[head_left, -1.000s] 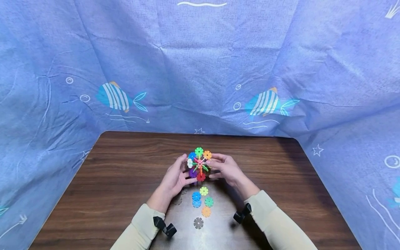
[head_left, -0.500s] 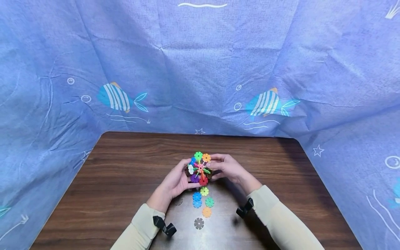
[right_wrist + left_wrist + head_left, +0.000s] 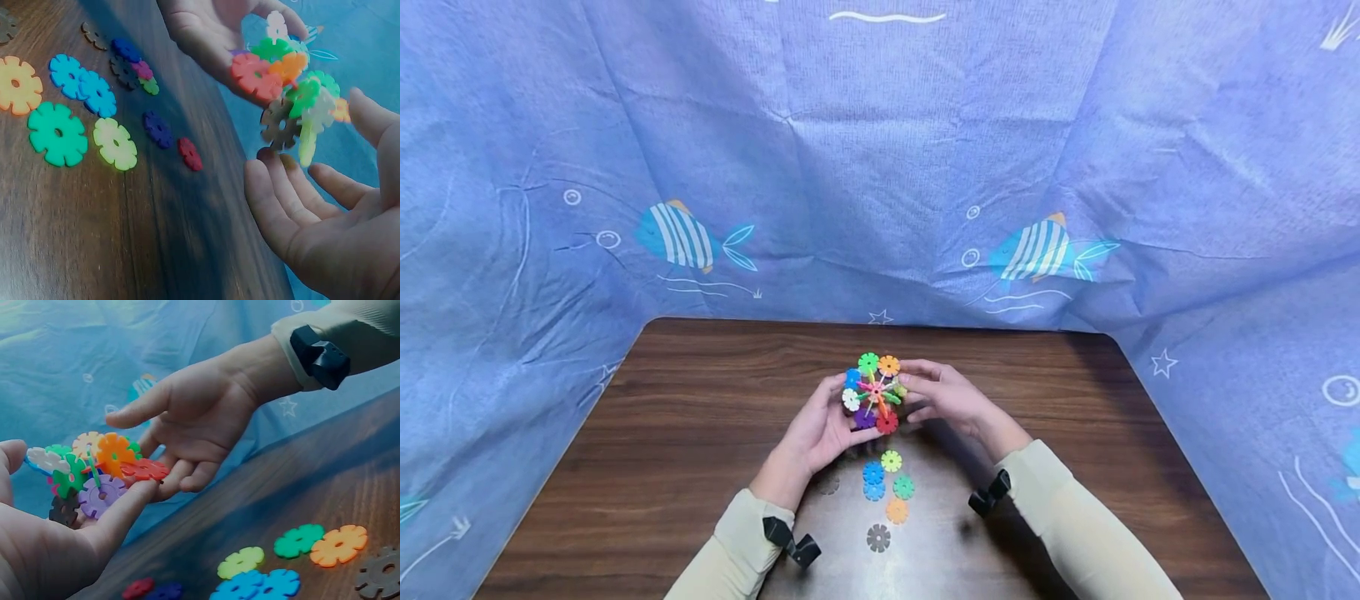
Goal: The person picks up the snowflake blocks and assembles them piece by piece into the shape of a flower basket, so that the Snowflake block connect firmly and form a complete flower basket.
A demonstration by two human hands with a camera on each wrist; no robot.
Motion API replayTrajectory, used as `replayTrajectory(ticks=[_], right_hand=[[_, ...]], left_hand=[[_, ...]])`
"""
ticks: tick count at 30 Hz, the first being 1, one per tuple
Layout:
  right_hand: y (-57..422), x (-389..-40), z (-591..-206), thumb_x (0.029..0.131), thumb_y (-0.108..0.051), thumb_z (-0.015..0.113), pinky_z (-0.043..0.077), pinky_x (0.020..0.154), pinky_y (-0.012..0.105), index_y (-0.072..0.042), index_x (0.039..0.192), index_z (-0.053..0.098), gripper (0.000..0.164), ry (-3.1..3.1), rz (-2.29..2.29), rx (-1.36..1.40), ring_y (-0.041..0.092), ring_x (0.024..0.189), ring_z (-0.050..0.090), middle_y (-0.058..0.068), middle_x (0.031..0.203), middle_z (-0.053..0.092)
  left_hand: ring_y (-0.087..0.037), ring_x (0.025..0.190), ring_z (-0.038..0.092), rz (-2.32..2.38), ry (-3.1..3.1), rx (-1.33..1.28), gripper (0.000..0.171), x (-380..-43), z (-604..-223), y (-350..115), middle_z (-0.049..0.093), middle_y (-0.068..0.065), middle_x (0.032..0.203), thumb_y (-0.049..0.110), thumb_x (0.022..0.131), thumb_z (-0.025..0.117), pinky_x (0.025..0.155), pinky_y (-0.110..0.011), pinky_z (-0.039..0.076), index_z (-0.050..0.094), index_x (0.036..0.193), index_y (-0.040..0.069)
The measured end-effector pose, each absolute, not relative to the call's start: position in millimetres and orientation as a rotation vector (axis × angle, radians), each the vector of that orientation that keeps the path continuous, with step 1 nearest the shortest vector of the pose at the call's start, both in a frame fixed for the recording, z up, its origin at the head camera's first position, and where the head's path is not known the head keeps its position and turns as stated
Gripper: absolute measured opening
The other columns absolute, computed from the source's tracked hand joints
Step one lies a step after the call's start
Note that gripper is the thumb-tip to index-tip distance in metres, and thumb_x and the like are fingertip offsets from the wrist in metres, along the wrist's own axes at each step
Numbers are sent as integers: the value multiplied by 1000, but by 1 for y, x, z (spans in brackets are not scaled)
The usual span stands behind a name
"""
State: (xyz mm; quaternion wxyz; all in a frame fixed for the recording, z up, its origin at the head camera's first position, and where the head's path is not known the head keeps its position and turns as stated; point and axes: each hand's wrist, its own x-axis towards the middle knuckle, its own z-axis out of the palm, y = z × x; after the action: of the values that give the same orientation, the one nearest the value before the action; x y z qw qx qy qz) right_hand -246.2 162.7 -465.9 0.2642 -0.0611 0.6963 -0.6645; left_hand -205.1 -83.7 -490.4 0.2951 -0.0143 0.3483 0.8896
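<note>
A ball-like cluster of interlocked plastic snowflake discs (image 3: 875,392) in many colours hangs above the table between both hands. My left hand (image 3: 818,432) holds it from the left and below, the thumb up beside a blue disc and fingers under the purple and red ones. My right hand (image 3: 953,402) is around its right side, thumb and fingers spread apart. In the right wrist view, the fingertips (image 3: 257,178) are close below a brown disc (image 3: 278,123); whether they touch is hard to tell. The cluster's far side is hidden in the head view.
On the brown table (image 3: 700,392) lie loose discs: yellow-green (image 3: 891,461), two overlapping blue (image 3: 873,472), green (image 3: 904,487), orange (image 3: 897,511) and grey-brown (image 3: 878,538). The right wrist view also shows purple (image 3: 157,129) and red (image 3: 190,154) ones. A blue fish-print cloth (image 3: 880,167) hangs behind.
The cluster dipped toward the table, then rose again and shifted slightly left, turning a little. Both hands moved with it. The loose discs have stayed put.
</note>
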Motion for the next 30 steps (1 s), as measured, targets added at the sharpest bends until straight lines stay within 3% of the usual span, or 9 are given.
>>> replayTrajectory(ticks=[3,9,13,18,24,30], right_hand=[[164,-247,-467,103,-34,63,61,83,46,-2,148,47,58,1920,-1795,-154,29,105,69,22,134,61],[157,-242,-478,98,-17,69,62,74,51,9,130,60,42,2158,-1589,-291,43,95,71,30,112,69],[141,-237,-487,93,-15,74,61,71,39,4,115,71,29,2368,-1365,-507,31,82,72,15,94,75],[122,-235,-502,90,-21,79,56,70,24,-7,103,76,19,2560,-1137,-694,9,73,67,-2,86,75],[108,-229,-508,82,-29,88,56,76,27,-13,101,79,26,2682,-889,-757,9,82,67,-5,91,76],[105,-228,-506,78,-22,90,55,78,30,-16,93,77,21,2747,-811,-769,10,81,63,-7,84,72]], left_hand=[[-38,146,40,2411,910,-52,60,-207,-486,-89,28,-17,165,42,107,42,111,-61,42,26,161,19],[-36,148,39,2514,918,-146,63,-213,-481,-103,29,-16,165,45,106,48,111,-61,41,29,161,20],[-34,149,37,2576,915,-199,63,-215,-479,-112,29,-15,163,45,106,49,114,-61,39,30,160,20],[-31,147,39,2638,874,-232,60,-217,-478,-120,34,-12,161,45,106,50,115,-61,38,32,158,20],[-29,142,46,2655,867,-255,59,-218,-479,-122,39,-10,158,45,106,50,114,-57,41,34,157,20],[-30,143,45,2660,865,-268,58,-219,-479,-123,38,-10,158,44,106,49,114,-58,40,34,157,19]])
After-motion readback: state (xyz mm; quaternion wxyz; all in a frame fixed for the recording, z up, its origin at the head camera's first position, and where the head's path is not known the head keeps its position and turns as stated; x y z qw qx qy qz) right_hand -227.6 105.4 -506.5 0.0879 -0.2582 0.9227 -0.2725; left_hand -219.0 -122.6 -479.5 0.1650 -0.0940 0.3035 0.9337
